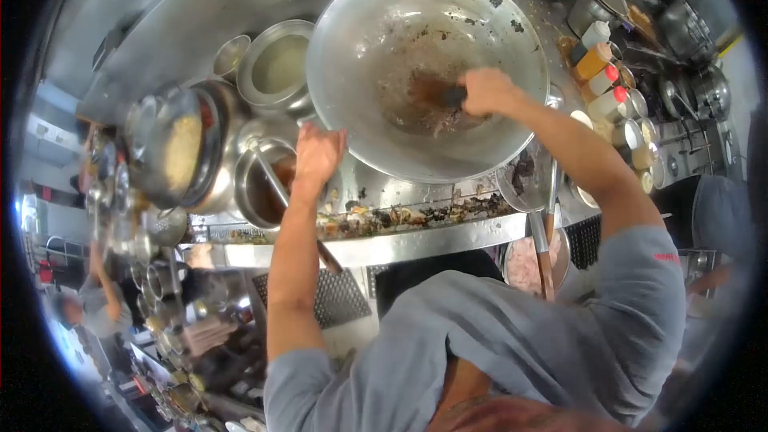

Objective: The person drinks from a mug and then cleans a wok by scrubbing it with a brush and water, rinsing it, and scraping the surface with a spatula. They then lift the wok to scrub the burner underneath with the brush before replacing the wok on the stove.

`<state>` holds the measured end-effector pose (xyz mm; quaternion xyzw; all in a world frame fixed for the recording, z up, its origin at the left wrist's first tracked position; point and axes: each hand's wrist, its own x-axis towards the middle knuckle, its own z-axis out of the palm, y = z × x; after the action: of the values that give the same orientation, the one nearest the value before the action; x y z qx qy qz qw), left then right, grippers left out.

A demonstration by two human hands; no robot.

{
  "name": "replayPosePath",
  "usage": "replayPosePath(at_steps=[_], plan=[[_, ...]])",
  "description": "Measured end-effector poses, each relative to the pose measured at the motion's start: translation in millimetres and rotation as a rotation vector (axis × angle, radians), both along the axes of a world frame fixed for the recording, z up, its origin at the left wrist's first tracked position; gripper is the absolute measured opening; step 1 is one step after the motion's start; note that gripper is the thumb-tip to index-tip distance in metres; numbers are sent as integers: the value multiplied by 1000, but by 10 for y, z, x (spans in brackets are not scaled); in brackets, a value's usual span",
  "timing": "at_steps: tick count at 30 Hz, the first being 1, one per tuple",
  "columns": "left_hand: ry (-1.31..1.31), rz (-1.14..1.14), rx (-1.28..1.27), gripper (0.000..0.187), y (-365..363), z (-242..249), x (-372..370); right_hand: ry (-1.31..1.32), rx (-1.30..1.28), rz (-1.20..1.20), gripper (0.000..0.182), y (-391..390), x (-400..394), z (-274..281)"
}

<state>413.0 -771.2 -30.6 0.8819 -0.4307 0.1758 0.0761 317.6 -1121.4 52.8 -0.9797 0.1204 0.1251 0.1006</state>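
Note:
A large steel wok fills the top middle, its inside wet and marked with dark burnt bits. Over its bowl, my right hand is closed on a wok brush; the brown bristle end is blurred against the wok's bottom. My left hand is closed in a fist at the wok's lower left rim, and what it grips is hidden. Just left of that hand stands a steel pot of brown liquid, with a ladle handle lying across it.
Food scraps line the gutter along the stove's front edge. Squeeze bottles and seasoning tubs stand at right. A strainer lies by the wok, above a bowl of pale meat. Behind left, another person is present.

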Motion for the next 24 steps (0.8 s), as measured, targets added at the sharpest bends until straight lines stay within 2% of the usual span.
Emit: replayPosePath(at_steps=[1,2,3,5,6,7,9,12,14,15,17,19,20,22,24], plan=[[5,-8,9,36,28,-5,-10,69,-10,-48,42,-108,125,-2],[-17,-23,-7,35,13,19,17,83,45,-199,43,-17,343,136],[-34,-34,-29,34,-9,31,18,82,35,-200,43,30,440,6],[-56,-55,-59,33,-18,78,56,-181,105,-255,41,105,691,-379],[-54,-90,-66,33,19,59,10,-101,116,-164,43,145,625,-424],[-30,-97,-63,33,50,37,-60,-78,119,-173,43,212,345,-433],[-49,-85,-116,32,10,68,-26,-14,-12,-3,43,278,-119,-162],[-14,-96,-143,32,9,73,-36,158,-53,-48,42,-41,264,108],[-10,-92,-155,32,4,92,-33,-6,-7,-149,40,-167,772,37],[-12,-86,-162,32,-2,93,-37,-4,-20,-150,40,-111,779,-85],[-15,-85,-173,33,-13,82,-18,-183,89,-179,44,47,676,-277],[-10,-84,-169,33,-2,56,-32,-95,74,-34,56,179,184,-363],[-36,-93,-188,33,-1,60,-28,-98,77,-37,56,144,59,-290],[-58,-118,-203,33,13,55,-33,65,-75,-98,55,57,-182,-74],[-20,-131,-146,32,20,95,-24,67,-129,-141,53,-384,394,-80]])
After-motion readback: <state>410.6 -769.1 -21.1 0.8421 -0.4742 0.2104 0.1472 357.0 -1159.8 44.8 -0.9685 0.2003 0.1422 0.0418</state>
